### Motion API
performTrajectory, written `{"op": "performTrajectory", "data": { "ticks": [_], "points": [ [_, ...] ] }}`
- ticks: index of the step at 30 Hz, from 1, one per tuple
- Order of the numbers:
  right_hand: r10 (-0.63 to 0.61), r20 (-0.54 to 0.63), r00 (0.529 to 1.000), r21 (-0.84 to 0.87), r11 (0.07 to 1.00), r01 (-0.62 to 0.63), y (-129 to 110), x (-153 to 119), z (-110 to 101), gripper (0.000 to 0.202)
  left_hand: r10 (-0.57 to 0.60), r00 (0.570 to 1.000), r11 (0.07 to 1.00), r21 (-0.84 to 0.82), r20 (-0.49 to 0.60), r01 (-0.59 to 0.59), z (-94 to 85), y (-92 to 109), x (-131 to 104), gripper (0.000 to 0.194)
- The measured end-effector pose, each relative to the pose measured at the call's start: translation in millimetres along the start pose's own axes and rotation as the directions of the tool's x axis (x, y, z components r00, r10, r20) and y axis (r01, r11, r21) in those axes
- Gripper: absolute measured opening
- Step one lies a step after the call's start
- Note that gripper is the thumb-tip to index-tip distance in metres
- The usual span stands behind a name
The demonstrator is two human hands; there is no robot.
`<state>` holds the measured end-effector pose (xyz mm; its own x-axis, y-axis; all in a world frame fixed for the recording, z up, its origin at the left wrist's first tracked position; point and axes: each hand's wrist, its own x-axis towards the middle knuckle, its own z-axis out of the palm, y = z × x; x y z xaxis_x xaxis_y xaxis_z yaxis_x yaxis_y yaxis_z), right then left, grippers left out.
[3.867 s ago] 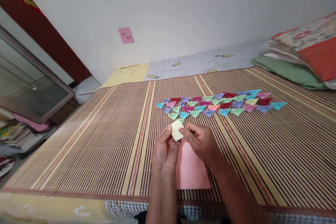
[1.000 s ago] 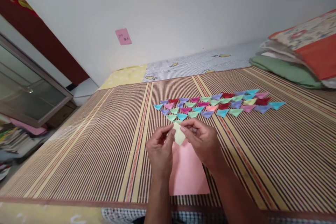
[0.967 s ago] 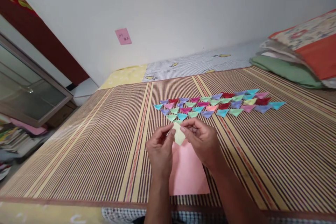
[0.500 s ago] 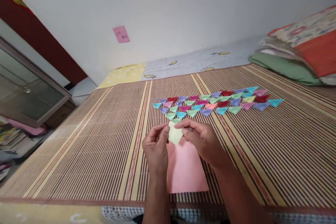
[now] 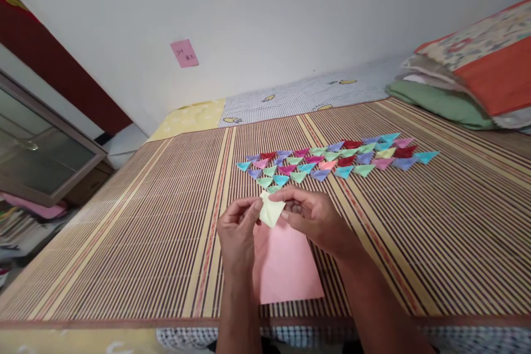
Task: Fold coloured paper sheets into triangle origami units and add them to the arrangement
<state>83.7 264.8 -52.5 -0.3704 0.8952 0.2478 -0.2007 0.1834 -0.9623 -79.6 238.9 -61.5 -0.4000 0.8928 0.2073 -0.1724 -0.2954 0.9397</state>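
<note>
Between my two hands is a small folded piece of pale yellow paper (image 5: 271,211), its lower corner pointing toward me. My left hand (image 5: 239,224) pinches its left edge between thumb and fingers. On the other side, my right hand (image 5: 313,217) has its fingers and thumb closed at the paper's upper and right edges. A pink sheet of paper (image 5: 288,265) lies flat on the mat below my hands. Just beyond them, several rows of small folded paper triangles (image 5: 320,175) in blue, green, red, pink and purple rest on the mat.
A striped bamboo mat (image 5: 145,243) covers the bed. Folded bedding (image 5: 448,105) is stacked at the far right. A pink note (image 5: 185,53) is stuck to the wall (image 5: 290,11). A glass-doored cabinet (image 5: 37,144) stands at the left.
The yellow paper has turned slightly, and its right corner now sticks out between my right thumb and fingers. My right thumb has moved lower along its edge. The whole view has shifted a little.
</note>
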Motion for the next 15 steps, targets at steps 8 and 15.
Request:
{"op": "performTrajectory", "data": {
  "ticks": [8, 15],
  "points": [
    [-0.042, 0.005, 0.999, -0.014, 0.999, 0.042, 1, 0, -6, 0.028, -0.150, 0.954, 0.986, -0.030, 0.261, 0.163, -15.2, 11, 0, 0.031],
    [-0.039, 0.025, 0.999, -0.030, 0.999, 0.039, -2, -2, -10, 0.027, -0.121, 0.920, 0.985, -0.070, 0.374, 0.158, -17.8, 15, -2, 0.033]
  ]
}}
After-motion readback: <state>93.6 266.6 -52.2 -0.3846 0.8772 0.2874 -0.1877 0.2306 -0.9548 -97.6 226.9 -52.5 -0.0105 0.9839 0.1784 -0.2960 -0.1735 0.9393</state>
